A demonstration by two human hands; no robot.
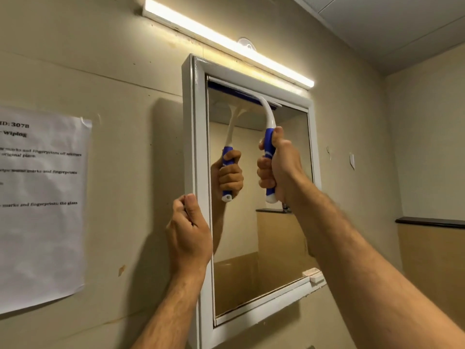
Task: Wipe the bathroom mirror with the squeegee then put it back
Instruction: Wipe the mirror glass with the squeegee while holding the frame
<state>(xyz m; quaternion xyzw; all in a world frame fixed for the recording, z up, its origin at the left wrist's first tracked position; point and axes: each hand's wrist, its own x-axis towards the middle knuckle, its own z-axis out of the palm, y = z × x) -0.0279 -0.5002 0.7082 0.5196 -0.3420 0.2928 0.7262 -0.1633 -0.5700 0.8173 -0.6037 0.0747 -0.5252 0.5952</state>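
Observation:
The mirror (271, 238) hangs on the beige wall in a white frame (198, 147). My right hand (279, 167) grips the blue and white handle of the squeegee (268, 137). Its blade lies against the glass along the mirror's top edge. My left hand (188, 235) holds the frame's left side, thumb on the front and fingers curled round the outer edge. The glass reflects the squeegee and my gripping hand.
A lit strip light (226, 44) runs above the mirror, with a clear suction hook (247, 44) behind it. A printed paper sheet (42, 205) is stuck to the wall at the left. A dark ledge (430, 222) crosses the right wall.

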